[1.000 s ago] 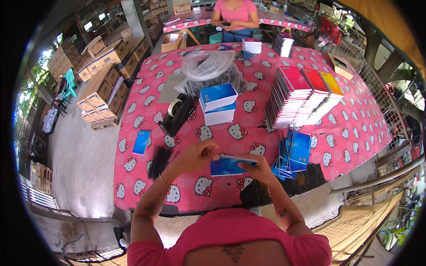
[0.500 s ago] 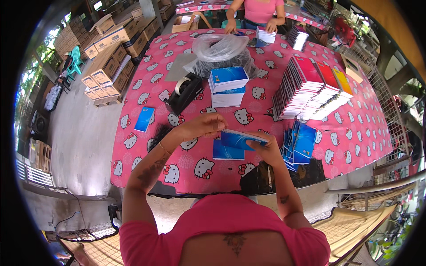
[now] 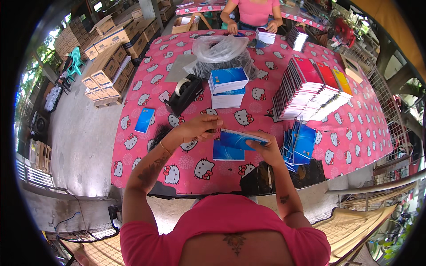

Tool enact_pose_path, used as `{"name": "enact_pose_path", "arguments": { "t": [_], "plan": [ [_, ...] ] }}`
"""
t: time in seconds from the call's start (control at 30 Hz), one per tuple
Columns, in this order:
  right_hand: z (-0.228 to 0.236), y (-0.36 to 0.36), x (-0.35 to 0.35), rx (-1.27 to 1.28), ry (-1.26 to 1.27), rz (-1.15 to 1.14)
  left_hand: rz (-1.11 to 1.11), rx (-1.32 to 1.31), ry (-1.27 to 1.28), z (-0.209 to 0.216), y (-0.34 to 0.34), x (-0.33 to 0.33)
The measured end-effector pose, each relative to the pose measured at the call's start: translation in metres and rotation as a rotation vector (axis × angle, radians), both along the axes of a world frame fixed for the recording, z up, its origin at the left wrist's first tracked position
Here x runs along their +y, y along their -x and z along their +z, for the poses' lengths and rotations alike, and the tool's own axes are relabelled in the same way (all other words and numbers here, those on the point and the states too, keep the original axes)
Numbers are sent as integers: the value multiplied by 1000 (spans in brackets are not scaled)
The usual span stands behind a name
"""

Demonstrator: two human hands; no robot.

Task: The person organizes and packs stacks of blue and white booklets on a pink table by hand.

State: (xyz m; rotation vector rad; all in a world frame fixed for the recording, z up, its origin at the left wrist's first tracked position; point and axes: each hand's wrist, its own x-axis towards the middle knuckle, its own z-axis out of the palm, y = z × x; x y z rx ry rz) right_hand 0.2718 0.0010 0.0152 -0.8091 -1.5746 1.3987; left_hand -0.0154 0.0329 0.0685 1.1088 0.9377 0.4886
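Observation:
Gripped in my right hand (image 3: 265, 147) is a small blue spiral notebook (image 3: 239, 140), tilted, its white page edges and row of binding holes facing up. The thumb presses on the blue cover. My left hand (image 3: 202, 127) is closed in a pinch just beside the notebook's left end. Whatever its fingers hold is too small or hidden to name. Beneath the held notebook, another blue cover (image 3: 228, 153) lies on the table. Right of my right hand sits a loose pile of blue notebooks (image 3: 304, 141). Black binding coils (image 3: 159, 136) lie by my left wrist.
On the pink patterned tablecloth (image 3: 204, 170) stand a tape dispenser (image 3: 184, 95), stacked blue notebooks (image 3: 228, 80), a clear plastic bag (image 3: 220, 48) and tall notebook stacks (image 3: 301, 84). One blue notebook (image 3: 144, 120) lies left. Opposite works another person (image 3: 257, 13). Cartons (image 3: 106, 66) are piled on the floor.
My left hand has shifted slightly down and left, with its fingers curled more. The right hand and its notebook stay almost still. The person opposite has moved their hands slightly.

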Motion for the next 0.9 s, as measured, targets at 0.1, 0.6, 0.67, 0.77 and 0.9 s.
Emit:
{"name": "enact_pose_path", "arguments": {
  "t": [0.1, 0.6, 0.67, 0.77, 0.9],
  "plan": [
    [-2, 1, -1, -7, 18, -23, -57, 37, -283, -9, 3, 2],
    [-5, 6, -5, -26, -15, -33, -65, 366, -1080, -5, -6, -10],
    [-6, 7, -5, -12, 22, -35, -81, 358, -1072, -8, -5, -9],
    [-5, 7, -6, -9, 65, -34, -61, 319, -1038, -3, -8, -12],
    [-1, 10, -8, -18, 72, -45, -63, 391, -1018, -4, -9, -17]
  ]
}}
